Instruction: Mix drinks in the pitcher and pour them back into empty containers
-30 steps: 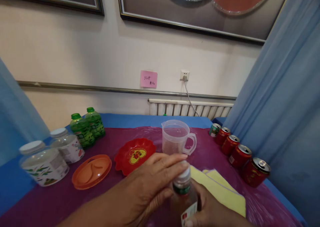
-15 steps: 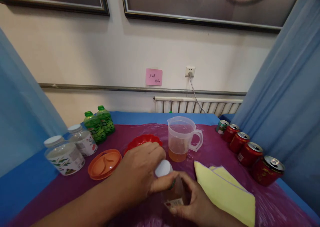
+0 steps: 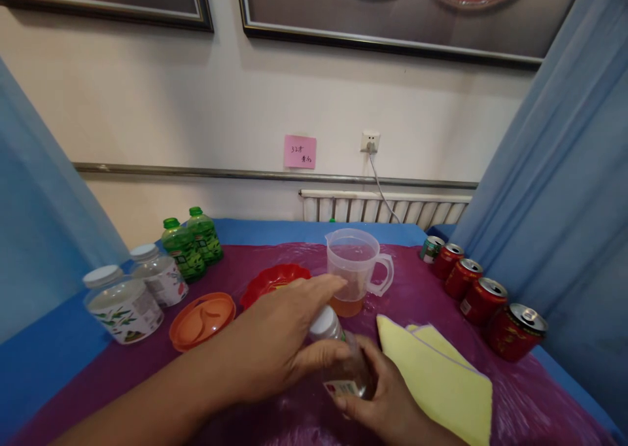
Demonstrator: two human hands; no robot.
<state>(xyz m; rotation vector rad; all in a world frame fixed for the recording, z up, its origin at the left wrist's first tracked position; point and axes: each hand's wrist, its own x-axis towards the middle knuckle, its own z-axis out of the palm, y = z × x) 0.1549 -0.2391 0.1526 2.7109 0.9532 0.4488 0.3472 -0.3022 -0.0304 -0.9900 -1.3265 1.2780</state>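
Note:
A clear bottle (image 3: 360, 371) with a white cap (image 3: 324, 322) and a small printed label leans in my right hand (image 3: 385, 394), whose fingers wrap round its lower part. My left hand (image 3: 289, 331) arches beside the cap, fingers stretched forward and thumb apart, lying across the bottle's neck. Whether its palm touches the cap is hidden. Just behind stands a translucent measuring jug (image 3: 350, 273) with amber liquid at its bottom. A scalloped red dish (image 3: 260, 284) is partly covered by my left hand. To the right lies a folded yellow cloth (image 3: 436, 374).
An orange lidded dish (image 3: 203, 318) sits left of my forearm. Farther left stand two clear jars (image 3: 125, 308) with white lids and two green bottles (image 3: 184, 250). Several drink cans (image 3: 483, 299) line the right side. A purple plastic sheet (image 3: 275, 413) covers the blue table (image 3: 265, 230).
My left hand's fingers have straightened from their curl round the cap and now point forward. The bottle has tilted slightly in my right hand. The view has shifted a little.

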